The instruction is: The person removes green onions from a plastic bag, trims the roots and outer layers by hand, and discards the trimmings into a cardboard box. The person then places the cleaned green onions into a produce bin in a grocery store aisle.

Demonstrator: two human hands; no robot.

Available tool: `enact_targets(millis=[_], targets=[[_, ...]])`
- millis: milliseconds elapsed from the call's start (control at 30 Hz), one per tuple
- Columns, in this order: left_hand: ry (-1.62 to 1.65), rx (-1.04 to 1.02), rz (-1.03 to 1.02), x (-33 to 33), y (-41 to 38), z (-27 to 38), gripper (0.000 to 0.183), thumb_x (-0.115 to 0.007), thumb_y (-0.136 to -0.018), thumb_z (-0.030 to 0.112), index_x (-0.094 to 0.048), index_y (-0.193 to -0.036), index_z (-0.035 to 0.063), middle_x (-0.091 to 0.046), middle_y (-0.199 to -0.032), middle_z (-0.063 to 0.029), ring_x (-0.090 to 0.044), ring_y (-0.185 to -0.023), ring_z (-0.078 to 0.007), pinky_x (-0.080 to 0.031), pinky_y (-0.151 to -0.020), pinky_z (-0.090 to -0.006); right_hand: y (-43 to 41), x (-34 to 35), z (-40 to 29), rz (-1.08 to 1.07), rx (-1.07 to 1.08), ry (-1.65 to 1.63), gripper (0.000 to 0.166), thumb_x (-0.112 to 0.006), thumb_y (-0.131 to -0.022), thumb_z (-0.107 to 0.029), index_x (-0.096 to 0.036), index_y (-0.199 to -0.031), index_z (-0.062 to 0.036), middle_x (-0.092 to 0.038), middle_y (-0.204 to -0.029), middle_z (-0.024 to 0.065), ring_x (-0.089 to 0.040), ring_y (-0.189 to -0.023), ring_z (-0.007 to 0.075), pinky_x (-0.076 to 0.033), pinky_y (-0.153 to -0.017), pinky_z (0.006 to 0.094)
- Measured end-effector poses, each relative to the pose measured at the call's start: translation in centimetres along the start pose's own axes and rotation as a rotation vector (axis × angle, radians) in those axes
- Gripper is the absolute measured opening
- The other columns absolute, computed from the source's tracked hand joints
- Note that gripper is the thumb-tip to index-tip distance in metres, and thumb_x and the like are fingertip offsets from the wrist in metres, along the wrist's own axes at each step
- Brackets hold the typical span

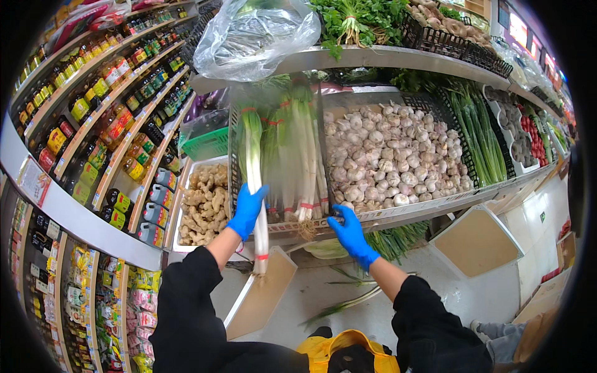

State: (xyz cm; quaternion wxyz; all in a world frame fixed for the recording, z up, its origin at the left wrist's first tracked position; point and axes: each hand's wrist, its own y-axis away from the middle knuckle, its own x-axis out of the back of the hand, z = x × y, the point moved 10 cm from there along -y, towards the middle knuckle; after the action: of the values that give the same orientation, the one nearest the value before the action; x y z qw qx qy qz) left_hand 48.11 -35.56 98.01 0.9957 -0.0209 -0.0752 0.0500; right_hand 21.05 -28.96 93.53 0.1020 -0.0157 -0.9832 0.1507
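Blue gloves cover both hands. My left hand (249,210) grips a bundle of leeks (254,161), tied with red bands near both ends; its roots hang past the shelf's front edge. My right hand (350,235) is in front of the shelf edge, fingers apart, with nothing in it. Between the hands, more tied leeks (305,177) lie in a dark crate, their roots toward me. A hazy patch blurs part of them. Garlic bulbs (387,158) fill the section to the right, and ginger (203,205) fills a white tray on the left.
A clear plastic bag (254,42) rests on the upper shelf (373,57). Bottles line the shelves (100,121) at left. Loose leeks (345,303) lie on the floor near two tan panels (478,240). Another person's legs (506,340) are at lower right.
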Motion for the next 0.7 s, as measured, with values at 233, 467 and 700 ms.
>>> enact_targets(millis=[233, 467, 700], targets=[[-0.009, -0.013, 0.053, -9.8, -8.4, 4.0, 0.044, -0.06, -0.079, 0.025, -0.038, -0.107, 0.0007, -0.052, -0.086, -0.0104, -0.054, -0.068, -0.019, -0.046, -0.057, -0.0295, 0.6, -2.3, 1.8, -0.185, -0.146, -0.054, 0.048, -0.059, -0.081, -0.031, -0.046, -0.118, -0.0024, -0.053, -0.108, 0.0127, -0.052, -0.097, 0.0209, -0.042, -0.083, 0.0314], [-0.528, 0.158, -0.488, -13.4, -8.8, -13.3, 0.075, -0.069, -0.067, 0.043, -0.042, -0.119, -0.0034, -0.048, -0.116, -0.0215, -0.047, -0.107, -0.0285, -0.038, -0.089, -0.0359, -2.6, -2.2, 0.3, -0.138, -0.132, 0.183, 0.058, -0.061, -0.076, -0.036, -0.045, -0.116, 0.0032, -0.058, -0.101, 0.0164, -0.057, -0.091, 0.0252, -0.045, -0.078, 0.0347], [-0.343, 0.039, -0.146, -12.1, -8.7, -13.5, 0.061, -0.066, -0.067, 0.025, -0.042, -0.114, -0.0066, -0.054, -0.103, -0.0246, -0.054, -0.094, -0.0344, -0.042, -0.082, -0.0377, -6.3, -3.5, 3.1, -0.145, -0.147, 0.247, 0.051, -0.066, -0.066, -0.042, -0.06, -0.093, 0.0008, -0.061, -0.086, 0.0206, -0.06, -0.08, 0.0315, -0.047, -0.071, 0.0373]])
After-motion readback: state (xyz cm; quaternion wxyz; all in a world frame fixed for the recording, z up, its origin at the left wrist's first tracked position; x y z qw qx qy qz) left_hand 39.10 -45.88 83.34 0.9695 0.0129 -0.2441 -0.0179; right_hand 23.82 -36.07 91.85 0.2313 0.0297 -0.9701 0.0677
